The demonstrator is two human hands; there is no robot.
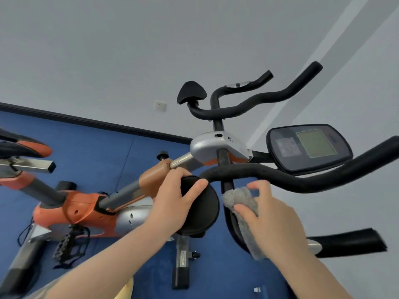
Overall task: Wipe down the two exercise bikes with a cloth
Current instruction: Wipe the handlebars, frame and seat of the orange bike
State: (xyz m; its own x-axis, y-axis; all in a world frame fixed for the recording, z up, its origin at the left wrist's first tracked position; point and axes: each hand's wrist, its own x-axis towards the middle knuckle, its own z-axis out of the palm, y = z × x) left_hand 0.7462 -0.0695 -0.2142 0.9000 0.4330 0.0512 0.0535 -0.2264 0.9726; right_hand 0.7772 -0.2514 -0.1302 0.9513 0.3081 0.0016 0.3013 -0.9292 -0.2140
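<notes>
My right hand [274, 214] pinches the grey cloth [243, 203] just below the near handlebar [280, 178]. My left hand [174, 199] grips the round black pad [205, 210] beside it, probably for steadying. The console [308, 147] sits beyond the handlebar.

Cloth [241, 203]: grey, fuzzy pile, soft. Handlebar [280, 175]: matt black foam-like sleeve. Round pad [205, 210]: matt black fabric. Bike frame [77, 210]: glossy orange and silver plastic shells; post [183, 159] of bright smooth metal. Console [308, 147]: smooth dark plastic. Floor [97, 147]: blue, matt
</notes>
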